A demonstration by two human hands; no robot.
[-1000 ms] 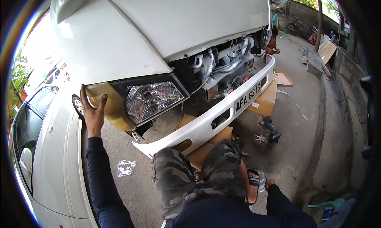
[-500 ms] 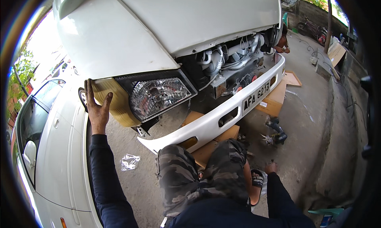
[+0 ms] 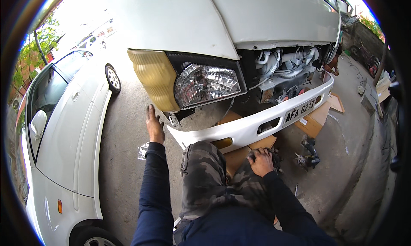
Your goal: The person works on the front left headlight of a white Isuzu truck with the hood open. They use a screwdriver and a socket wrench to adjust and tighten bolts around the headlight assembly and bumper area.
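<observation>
My left hand (image 3: 155, 127) is in the air just below the yellowed corner lamp (image 3: 153, 78) of a white vehicle, its fingers stretched out and nothing in it. Beside that lamp sits a clear headlight (image 3: 207, 85) in a dark frame. My right hand (image 3: 261, 162) lies flat on my right knee, holding nothing. A detached white bumper (image 3: 246, 134) with a licence plate (image 3: 299, 110) slants across in front of my knees. It lies partly over cardboard (image 3: 316, 121).
Exposed pipes and frame parts (image 3: 280, 70) show in the open front. A dark cordless power tool (image 3: 309, 152) lies on the concrete floor at right. Clear plastic (image 3: 143, 151) is on the floor. A white car (image 3: 68, 130) stands at left; another person (image 3: 331, 66) is at far right.
My left hand has come off the corner lamp and moved lower. My right hand has risen from near the floor onto my knee. The view has swung left.
</observation>
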